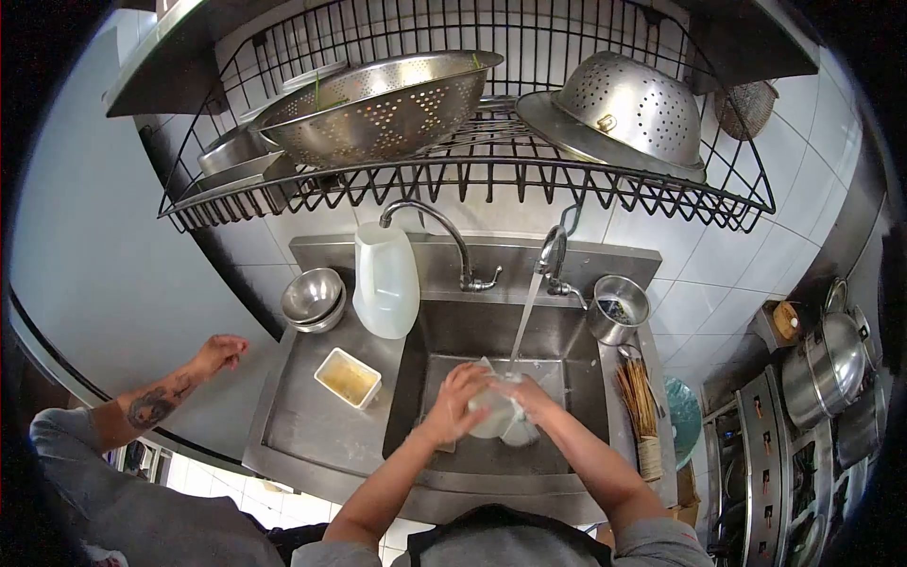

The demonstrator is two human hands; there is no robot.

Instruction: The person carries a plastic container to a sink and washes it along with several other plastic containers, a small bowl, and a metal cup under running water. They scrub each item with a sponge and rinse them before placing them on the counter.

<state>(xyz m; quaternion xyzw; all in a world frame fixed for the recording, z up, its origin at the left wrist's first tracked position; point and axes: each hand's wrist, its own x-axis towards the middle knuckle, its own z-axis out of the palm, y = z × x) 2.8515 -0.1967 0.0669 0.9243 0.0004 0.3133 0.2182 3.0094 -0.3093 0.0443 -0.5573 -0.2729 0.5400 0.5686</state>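
Over the sink basin point(590, 378), both hands are at a whitish translucent plastic container point(491, 422), tilted under the running water. My left hand point(457, 404) is at its left side, the thumb across the near face and the fingers curved at the far edge; motion blurs it slightly. At the upper right of the container, my right hand point(531, 399) has its fingers closed on the rim. Water point(526, 321) falls from the right faucet point(552, 253) close to the right hand. Part of the container is hidden by the hands.
Left of the basin are a white jug point(385, 283), stacked metal bowls point(314, 298) and a rectangular tub point(348, 379). A metal pot point(619, 310) and wooden sticks point(641, 406) are on the right. Colanders point(378, 118) fill the overhead rack point(472, 170). Another person's arm point(156, 404) reaches in from the left.
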